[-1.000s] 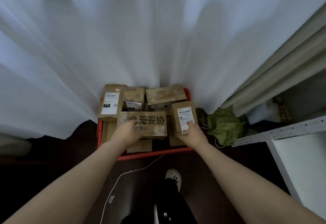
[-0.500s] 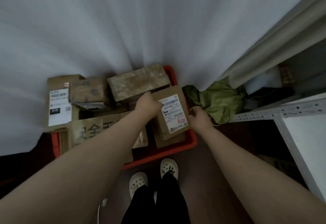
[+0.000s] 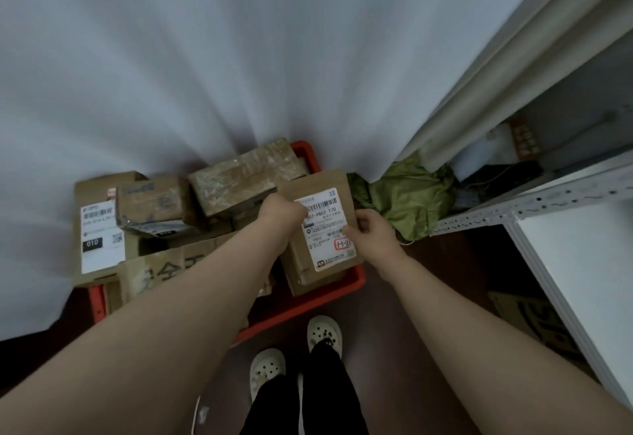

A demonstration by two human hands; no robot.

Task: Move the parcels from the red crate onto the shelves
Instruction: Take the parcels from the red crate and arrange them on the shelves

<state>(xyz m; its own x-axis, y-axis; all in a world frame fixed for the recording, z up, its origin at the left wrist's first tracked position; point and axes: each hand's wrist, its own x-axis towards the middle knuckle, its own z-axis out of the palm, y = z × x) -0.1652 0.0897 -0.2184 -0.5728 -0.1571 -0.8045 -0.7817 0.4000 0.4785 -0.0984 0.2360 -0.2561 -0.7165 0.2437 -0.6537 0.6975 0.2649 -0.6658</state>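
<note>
A red crate (image 3: 308,301) on the floor holds several brown cardboard parcels. At its right end a small parcel with a white shipping label (image 3: 325,229) is tilted up. My left hand (image 3: 281,208) grips its left top edge and my right hand (image 3: 370,229) holds its right edge, thumb on the label. Further left lie a taped flat box (image 3: 243,177), a small box (image 3: 150,201), a box marked 010 (image 3: 99,229) and a long box with large printed characters (image 3: 164,270). A white shelf (image 3: 575,263) stands at the right.
A white curtain (image 3: 239,58) hangs right behind the crate. A green bag (image 3: 407,198) lies between crate and shelf frame (image 3: 513,208). A flattened carton (image 3: 534,325) lies under the shelf edge. My feet in white clogs (image 3: 294,349) stand in front of the crate.
My left hand left the long printed box and came across to the small labelled parcel. Both hands now hold that parcel, raised and tilted. The view shifted to the right.
</note>
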